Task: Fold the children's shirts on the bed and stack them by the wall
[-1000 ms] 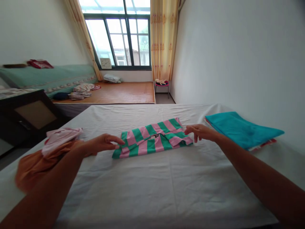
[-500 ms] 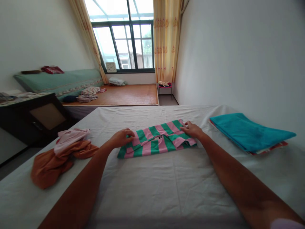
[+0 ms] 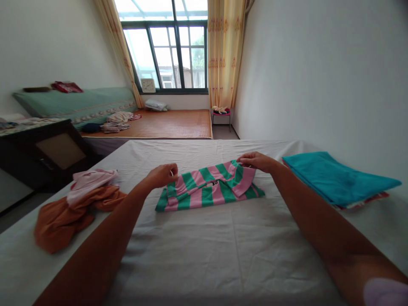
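Note:
A pink-and-green striped shirt lies folded in a wide band on the bed's pale sheet, its dark neck label showing in the middle. At its left end, my left hand is closed in a pinch on the cloth edge. My right hand pinches the far right corner, raising that flap a little off the sheet. The flap hangs folded over beneath my right fingers. The middle of the shirt rests flat between both hands.
A crumpled pink and rust-brown garment lies to the left. On the right is a folded teal cloth atop other fabric, near the white wall. A dark cabinet stands left; a second bed is beyond.
Both hands have risen slightly, lifting the shirt's ends. My right hand has moved up and a bit left, turning the right flap inward. The view has shifted slightly.

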Demonstrator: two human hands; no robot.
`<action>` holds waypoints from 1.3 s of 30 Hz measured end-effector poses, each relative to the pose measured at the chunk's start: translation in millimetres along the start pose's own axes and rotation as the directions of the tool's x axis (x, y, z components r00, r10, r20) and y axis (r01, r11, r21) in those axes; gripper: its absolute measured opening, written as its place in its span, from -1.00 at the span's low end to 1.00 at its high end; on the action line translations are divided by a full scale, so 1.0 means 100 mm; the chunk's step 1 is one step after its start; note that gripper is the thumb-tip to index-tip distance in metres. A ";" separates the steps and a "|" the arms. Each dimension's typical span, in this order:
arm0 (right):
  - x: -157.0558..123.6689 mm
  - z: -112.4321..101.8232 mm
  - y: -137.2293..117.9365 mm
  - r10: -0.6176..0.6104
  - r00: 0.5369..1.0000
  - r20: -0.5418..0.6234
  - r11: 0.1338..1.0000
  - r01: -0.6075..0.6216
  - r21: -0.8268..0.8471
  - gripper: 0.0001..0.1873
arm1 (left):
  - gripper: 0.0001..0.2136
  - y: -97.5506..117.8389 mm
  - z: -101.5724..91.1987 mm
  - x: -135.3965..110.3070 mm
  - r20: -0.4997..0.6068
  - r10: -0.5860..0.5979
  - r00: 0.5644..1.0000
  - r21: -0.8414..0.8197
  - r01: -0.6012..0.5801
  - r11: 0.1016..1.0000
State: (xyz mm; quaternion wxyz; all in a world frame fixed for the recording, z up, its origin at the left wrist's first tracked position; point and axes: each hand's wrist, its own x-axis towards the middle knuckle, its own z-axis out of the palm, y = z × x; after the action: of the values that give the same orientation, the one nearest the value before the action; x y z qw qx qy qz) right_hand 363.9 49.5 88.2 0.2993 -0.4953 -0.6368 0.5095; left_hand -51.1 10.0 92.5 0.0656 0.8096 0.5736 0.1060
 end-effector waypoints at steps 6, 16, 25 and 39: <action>0.39 0.01 -0.37 -0.226 0.927 -0.301 0.900 0.317 0.301 -0.47 | -0.70 0.17 0.00 0.12 0.190 0.096 0.977 -0.119 -0.074 0.990; 0.06 0.17 0.29 -0.180 0.939 -0.292 0.928 0.063 -0.368 -0.77 | -0.72 0.05 0.32 0.02 0.042 -0.037 0.998 0.159 0.029 0.987; -0.37 0.47 0.83 -0.416 0.887 -0.201 0.485 0.029 -0.874 -0.43 | -0.60 -0.35 0.42 0.10 0.073 -0.004 0.997 -0.210 0.019 0.978; -0.45 0.47 0.83 -0.431 0.870 -0.239 0.584 0.067 -0.809 -0.62 | -0.70 -0.38 0.52 -0.13 -0.107 -0.270 0.957 0.073 0.279 0.958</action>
State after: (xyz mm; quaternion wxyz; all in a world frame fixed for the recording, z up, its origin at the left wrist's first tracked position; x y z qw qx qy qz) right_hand 364.3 -10.2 1.3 0.2519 -0.5733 -0.7794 0.0180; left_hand -77.0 11.0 32.2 0.0165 0.7181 0.6871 0.1096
